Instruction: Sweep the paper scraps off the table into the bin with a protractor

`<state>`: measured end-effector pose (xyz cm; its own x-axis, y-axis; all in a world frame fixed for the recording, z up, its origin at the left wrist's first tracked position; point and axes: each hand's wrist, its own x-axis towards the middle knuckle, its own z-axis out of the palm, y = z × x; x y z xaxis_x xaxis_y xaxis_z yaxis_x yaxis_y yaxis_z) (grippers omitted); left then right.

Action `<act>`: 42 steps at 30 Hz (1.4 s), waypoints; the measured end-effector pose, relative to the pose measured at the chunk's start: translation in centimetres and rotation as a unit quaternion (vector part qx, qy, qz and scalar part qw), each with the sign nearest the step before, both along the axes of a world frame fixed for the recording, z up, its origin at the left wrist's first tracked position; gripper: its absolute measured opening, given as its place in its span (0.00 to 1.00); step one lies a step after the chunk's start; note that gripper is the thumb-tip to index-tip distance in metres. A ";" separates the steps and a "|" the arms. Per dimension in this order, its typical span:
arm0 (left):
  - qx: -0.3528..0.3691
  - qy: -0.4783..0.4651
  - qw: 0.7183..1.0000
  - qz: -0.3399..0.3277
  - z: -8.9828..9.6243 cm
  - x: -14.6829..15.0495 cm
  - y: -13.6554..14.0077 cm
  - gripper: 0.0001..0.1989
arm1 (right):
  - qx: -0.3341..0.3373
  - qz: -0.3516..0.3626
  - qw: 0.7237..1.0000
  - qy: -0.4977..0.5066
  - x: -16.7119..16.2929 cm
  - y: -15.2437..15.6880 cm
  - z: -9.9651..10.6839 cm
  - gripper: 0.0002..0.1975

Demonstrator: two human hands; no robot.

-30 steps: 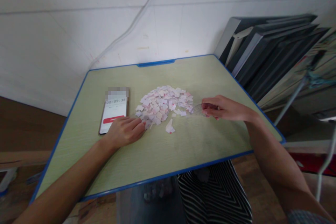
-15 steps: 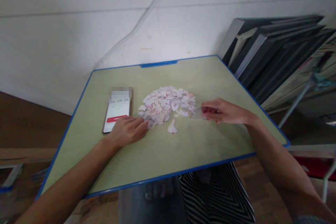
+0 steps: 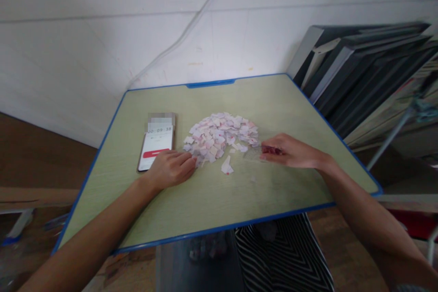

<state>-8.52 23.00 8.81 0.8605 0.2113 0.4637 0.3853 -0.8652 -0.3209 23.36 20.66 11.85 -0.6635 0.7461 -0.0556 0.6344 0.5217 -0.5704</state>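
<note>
The tabletop [image 3: 164,210] leaves bare room behind and in front of the paper pile [image 3: 214,134], which lies near its middle, away from the blue edges. Well apart, the left hand [image 3: 174,166] touches the pile's near-left fringe, its grip unclear, and the right hand [image 3: 286,149] pinches a clear piece [image 3: 252,153] beside the pile's right side.

– Where did the phone [image 3: 156,141] lie?
– On the table [image 3: 273,100], to the left of the paper pile [image 3: 219,132].
– And one loose scrap [image 3: 226,166]?
– It lay on the near side of the pile. The panels [image 3: 359,64] stood beyond the table's right edge.
</note>
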 end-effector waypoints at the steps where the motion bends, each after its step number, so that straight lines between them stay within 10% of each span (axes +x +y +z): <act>1: 0.000 0.002 1.000 0.001 0.0 0.0 0.0 0.14 | 0.004 0.004 1.000 0.000 -0.1 0.0 -0.1 0.15; 6: 0.002 0.008 1.000 0.007 0.1 0.0 0.0 0.15 | -0.031 0.080 0.996 0.028 -0.9 -0.3 -0.4 0.13; 19: 0.008 -0.001 1.000 0.003 0.3 0.2 -0.1 0.14 | 0.019 -0.089 0.995 0.035 -2.6 0.5 -1.1 0.08; 26: 0.006 0.005 1.000 0.008 0.3 0.1 -0.2 0.14 | -0.033 0.034 0.997 0.066 -1.8 0.7 -0.9 0.09; 42: 0.002 0.001 1.000 0.006 0.4 0.1 -0.2 0.15 | 0.005 -0.036 0.999 0.019 -0.9 0.4 -0.2 0.07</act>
